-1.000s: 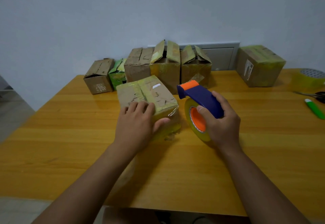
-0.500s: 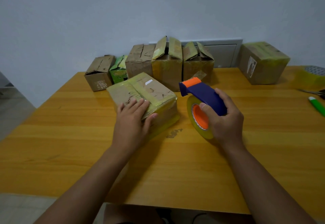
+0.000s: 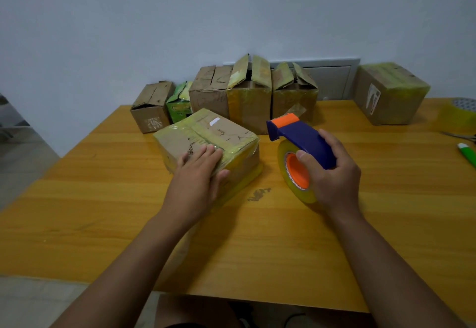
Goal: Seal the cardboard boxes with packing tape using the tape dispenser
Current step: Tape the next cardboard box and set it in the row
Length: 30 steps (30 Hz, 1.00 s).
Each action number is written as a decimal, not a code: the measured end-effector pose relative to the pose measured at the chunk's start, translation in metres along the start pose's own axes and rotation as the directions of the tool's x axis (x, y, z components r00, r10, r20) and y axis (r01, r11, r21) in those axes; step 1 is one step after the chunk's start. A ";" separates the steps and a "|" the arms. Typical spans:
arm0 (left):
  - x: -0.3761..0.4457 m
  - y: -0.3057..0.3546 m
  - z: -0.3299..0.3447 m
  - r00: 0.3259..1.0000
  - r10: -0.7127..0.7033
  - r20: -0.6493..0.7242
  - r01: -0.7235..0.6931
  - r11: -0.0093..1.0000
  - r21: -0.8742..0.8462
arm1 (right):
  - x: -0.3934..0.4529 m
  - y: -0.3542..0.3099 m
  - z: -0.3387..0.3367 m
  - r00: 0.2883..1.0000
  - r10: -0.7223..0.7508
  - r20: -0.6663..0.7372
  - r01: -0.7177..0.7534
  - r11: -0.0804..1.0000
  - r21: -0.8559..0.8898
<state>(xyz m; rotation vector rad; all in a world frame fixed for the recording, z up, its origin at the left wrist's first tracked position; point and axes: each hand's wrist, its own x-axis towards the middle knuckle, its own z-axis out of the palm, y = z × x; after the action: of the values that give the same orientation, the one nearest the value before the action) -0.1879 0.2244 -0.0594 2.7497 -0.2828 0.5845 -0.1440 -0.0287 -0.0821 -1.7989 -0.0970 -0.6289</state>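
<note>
From the head view, the left hand (image 3: 197,181) lies flat with straight fingers on the taped cardboard box (image 3: 208,142), covering its near corner. The right hand (image 3: 332,175) wraps round the tape dispenser (image 3: 300,137) handle, its roll (image 3: 296,173) half hidden behind the palm, resting on the table (image 3: 103,199). Scissors (image 3: 461,136) and a spare tape roll (image 3: 458,116) are cut off at the right edge.

We see a plain pale wall (image 3: 180,18) behind our wooden table (image 3: 257,237), a grey panel (image 3: 332,80) set in it, and perhaps grey flooring (image 3: 23,157) at left.
</note>
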 end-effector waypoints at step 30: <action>-0.003 -0.040 -0.031 0.957 0.170 0.233 -0.134 0.977 -0.163 | 0.000 0.002 -0.001 1.000 -0.014 0.004 0.014 1.000 -0.005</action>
<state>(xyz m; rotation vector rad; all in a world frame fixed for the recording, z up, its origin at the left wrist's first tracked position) -0.1913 0.2723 -0.0446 2.6717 -0.5768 0.2444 -0.1437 -0.0298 -0.0841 -1.8051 -0.1106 -0.6361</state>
